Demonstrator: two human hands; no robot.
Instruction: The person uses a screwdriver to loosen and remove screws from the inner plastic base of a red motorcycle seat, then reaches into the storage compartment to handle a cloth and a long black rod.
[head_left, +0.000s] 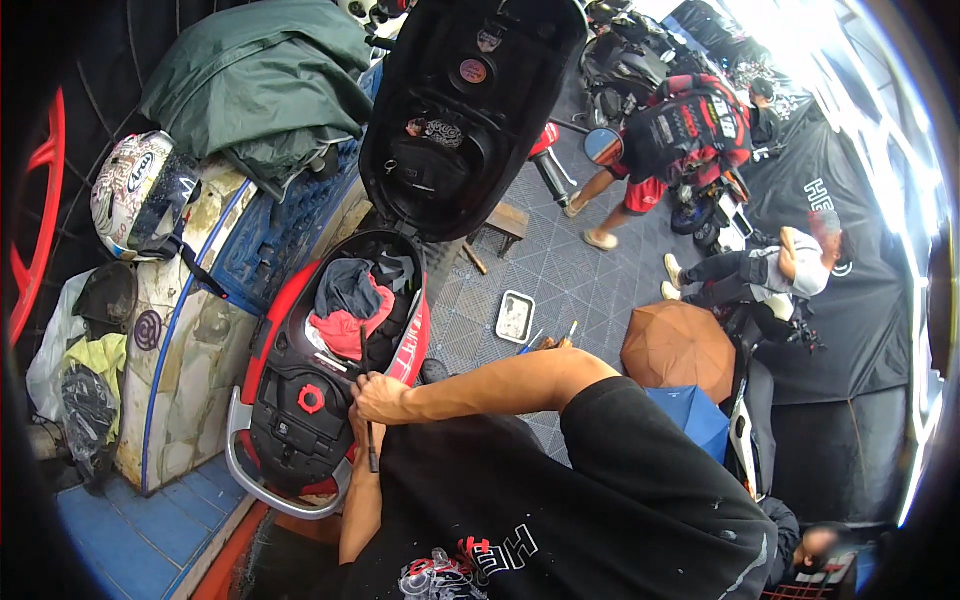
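A red scooter's rear body (pixel 262 372) stands with its black seat (pixel 470 60) tipped up. Its storage well holds a grey cloth (pixel 345 288) and a red cloth (pixel 345 332). Over the well's near right edge, my right hand (pixel 382 399) is closed around a thin dark rod-like tool (pixel 374 455), which sticks out above and below the fist. My left hand (pixel 362 432) is at the scooter's side just below the right one; its fingers are mostly hidden. A red fuel cap (pixel 311 399) sits left of both hands, and a silver grab rail (pixel 240 455) curves around the tail.
Left of the scooter are a stone-tiled ledge (pixel 170 370), a patterned helmet (pixel 135 195) and a green cover (pixel 270 80). On the grey floor lies a white tray (pixel 515 317). Brown (pixel 680 350) and blue umbrellas (pixel 692 420) are at right. One person bends over (pixel 690 130); others are farther right.
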